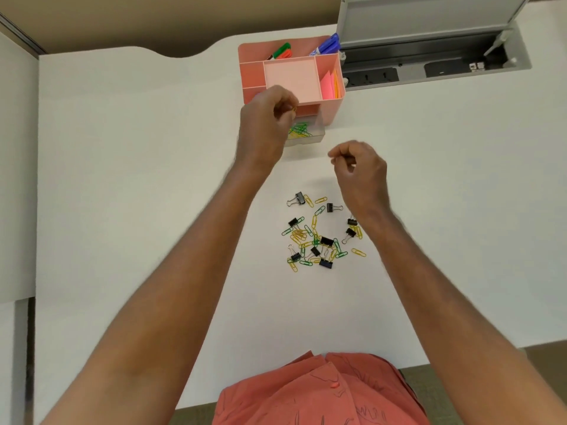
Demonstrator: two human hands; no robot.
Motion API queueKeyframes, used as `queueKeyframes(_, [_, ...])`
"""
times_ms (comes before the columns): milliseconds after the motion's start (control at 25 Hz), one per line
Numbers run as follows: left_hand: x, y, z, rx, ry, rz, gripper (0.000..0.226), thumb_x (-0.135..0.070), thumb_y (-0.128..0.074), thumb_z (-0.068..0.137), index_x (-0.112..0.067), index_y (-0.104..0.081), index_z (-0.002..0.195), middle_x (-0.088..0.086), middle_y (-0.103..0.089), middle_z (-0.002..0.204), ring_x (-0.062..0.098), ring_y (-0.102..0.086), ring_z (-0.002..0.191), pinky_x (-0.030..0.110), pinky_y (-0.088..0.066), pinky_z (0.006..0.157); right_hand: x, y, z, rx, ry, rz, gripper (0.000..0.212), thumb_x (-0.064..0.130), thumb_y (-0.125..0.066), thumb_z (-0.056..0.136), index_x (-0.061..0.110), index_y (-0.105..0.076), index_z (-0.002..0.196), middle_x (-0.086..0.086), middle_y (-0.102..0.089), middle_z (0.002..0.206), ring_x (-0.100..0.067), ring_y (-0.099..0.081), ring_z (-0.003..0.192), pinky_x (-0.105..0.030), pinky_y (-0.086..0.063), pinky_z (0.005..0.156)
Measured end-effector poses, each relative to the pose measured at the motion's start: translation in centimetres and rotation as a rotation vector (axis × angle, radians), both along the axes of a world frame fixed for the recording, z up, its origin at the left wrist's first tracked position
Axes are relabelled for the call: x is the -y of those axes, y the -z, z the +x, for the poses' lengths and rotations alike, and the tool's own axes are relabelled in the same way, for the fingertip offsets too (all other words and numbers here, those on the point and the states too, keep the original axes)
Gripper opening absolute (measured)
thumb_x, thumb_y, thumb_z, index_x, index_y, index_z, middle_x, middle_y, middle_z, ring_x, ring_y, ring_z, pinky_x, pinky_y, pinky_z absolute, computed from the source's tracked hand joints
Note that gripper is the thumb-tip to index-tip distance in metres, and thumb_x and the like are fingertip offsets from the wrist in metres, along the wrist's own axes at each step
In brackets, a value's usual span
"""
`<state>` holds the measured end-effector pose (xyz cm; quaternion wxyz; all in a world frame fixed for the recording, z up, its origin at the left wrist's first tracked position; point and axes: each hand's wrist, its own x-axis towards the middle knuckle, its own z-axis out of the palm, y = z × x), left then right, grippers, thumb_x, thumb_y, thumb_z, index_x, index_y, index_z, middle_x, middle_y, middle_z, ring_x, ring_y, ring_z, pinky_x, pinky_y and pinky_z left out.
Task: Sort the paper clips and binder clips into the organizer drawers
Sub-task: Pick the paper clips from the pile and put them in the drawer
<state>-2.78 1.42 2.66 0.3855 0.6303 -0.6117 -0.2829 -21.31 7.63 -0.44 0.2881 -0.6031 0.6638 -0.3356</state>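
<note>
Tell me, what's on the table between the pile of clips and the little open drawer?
Nothing lies there. In the head view the white table is bare between the clip pile and the clear drawer; only the right hand hovers above that stretch.

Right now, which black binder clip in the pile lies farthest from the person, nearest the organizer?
The binder clip at the pile's upper left edge, handles pointing left, lies nearest the pink organizer; the others lie lower.

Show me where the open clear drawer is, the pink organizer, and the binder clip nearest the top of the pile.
clear drawer (317, 137): head view, on its front right wall.
pink organizer (333, 107): head view, on its front right wall.
binder clip (298, 197): head view, on its black body.
</note>
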Motion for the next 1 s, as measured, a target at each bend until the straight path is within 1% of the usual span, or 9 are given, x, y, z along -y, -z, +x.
queueKeyframes(120, [2.3, 1.2, -0.6, 0.263, 0.121, 0.006, 0.023, 0.0, -0.06, 0.09, -0.015, -0.073, 0.1, 0.001, -0.071, 0.1, 0.011, -0.064, 0.09, 0.025, -0.056, 0.08, -2.9, 1.5, -1.2, -0.018, -0.007, 0.091, 0.023, 0.001, -0.057, 0.095, 0.018, -0.073, 0.098, 0.003, -0.067, 0.099, -0.007, -0.065, 0.088, -0.02, -0.054, 0.08])
queueKeyframes(280, [2.7, 2.2, -1.0, 0.416, 0.196, 0.0, 0.024, -0.003, -0.053, 0.097, -0.011, -0.074, 0.107, 0.008, -0.073, 0.111, 0.022, -0.066, 0.1, 0.023, -0.047, 0.083, -4.8, 2.9, -3.6, -0.041, 0.054, 0.163, 0.023, 0.002, -0.057, 0.096, 0.019, -0.072, 0.1, 0.005, -0.067, 0.102, -0.008, -0.066, 0.092, -0.011, -0.051, 0.077])
queueKeyframes(400, [2.2, 1.9, -0.8, 0.418, 0.207, -0.035, 0.025, -0.004, -0.053, 0.095, -0.01, -0.074, 0.108, 0.009, -0.072, 0.11, 0.025, -0.065, 0.101, 0.031, -0.05, 0.087, -5.3, 3.0, -5.0, -0.018, 0.128, 0.189, 0.023, 0.003, -0.057, 0.097, 0.02, -0.072, 0.101, 0.006, -0.068, 0.106, -0.004, -0.065, 0.092, -0.018, -0.054, 0.081])
queueKeyframes(480, [0.4, 1.8, -0.8, 0.365, 0.21, -0.125, 0.021, -0.007, -0.057, 0.093, -0.012, -0.073, 0.105, 0.008, -0.07, 0.106, 0.023, -0.061, 0.1, 0.026, -0.045, 0.086, -5.6, 3.2, -5.4, -0.045, 0.129, 0.201, 0.022, 0.004, -0.058, 0.096, 0.021, -0.071, 0.101, 0.007, -0.067, 0.107, 0.0, -0.064, 0.09, -0.028, -0.057, 0.083])
queueKeyframes(560, [-2.8, 2.6, -1.3, 0.296, 0.211, -0.142, 0.017, -0.009, -0.061, 0.092, -0.014, -0.07, 0.105, 0.005, -0.066, 0.104, 0.021, -0.057, 0.098, 0.021, -0.04, 0.083, -5.8, 3.5, -5.3, -0.086, 0.07, 0.212, 0.017, 0.01, -0.062, 0.096, 0.022, -0.07, 0.104, 0.008, -0.064, 0.107, -0.003, -0.063, 0.091, -0.034, -0.058, 0.083])
queueKeyframes(640, [-6.8, 4.3, -1.7, 0.276, 0.232, -0.021, 0.018, -0.016, -0.064, 0.094, -0.017, -0.067, 0.112, 0.0, -0.063, 0.105, 0.018, -0.056, 0.099, 0.028, -0.047, 0.083, -6.0, 3.9, -4.4, -0.172, -0.066, 0.235, 0.02, 0.019, -0.067, 0.095, 0.024, -0.067, 0.114, 0.008, -0.061, 0.112, -0.012, -0.059, 0.104, -0.036, -0.054, 0.088])
queueKeyframes(760, [-10.8, 7.4, -1.8, 0.318, 0.22, 0.262, 0.036, -0.025, -0.069, 0.093, -0.019, -0.06, 0.128, 0.0, -0.057, 0.121, 0.018, -0.051, 0.116, 0.038, -0.052, 0.09, -6.1, 4.6, -3.0, -0.399, -0.25, 0.295, 0.041, 0.03, -0.073, 0.091, 0.023, -0.06, 0.13, 0.003, -0.056, 0.127, -0.019, -0.049, 0.121, -0.036, -0.049, 0.095])
queueKeyframes(880, [-11.8, 8.7, -1.7, 0.325, 0.211, 0.354, 0.049, -0.024, -0.07, 0.093, -0.015, -0.053, 0.138, 0.003, -0.052, 0.131, 0.021, -0.046, 0.124, 0.033, -0.047, 0.097, -5.8, 4.8, -2.4, -0.466, -0.234, 0.252, 0.031, 0.027, -0.073, 0.092, 0.02, -0.063, 0.121, 0.001, -0.057, 0.123, -0.022, -0.05, 0.117, -0.039, -0.051, 0.091])
queueKeyframes(1000, [-11.5, 9.2, -1.9, 0.324, 0.187, 0.334, 0.042, -0.02, -0.07, 0.093, -0.012, -0.057, 0.132, 0.006, -0.053, 0.126, 0.023, -0.046, 0.12, 0.032, -0.046, 0.096, -5.7, 4.9, -2.6, -0.469, -0.253, 0.247, 0.023, 0.026, -0.073, 0.092, 0.019, -0.065, 0.112, 0.001, -0.058, 0.119, -0.022, -0.05, 0.114, -0.039, -0.052, 0.086])
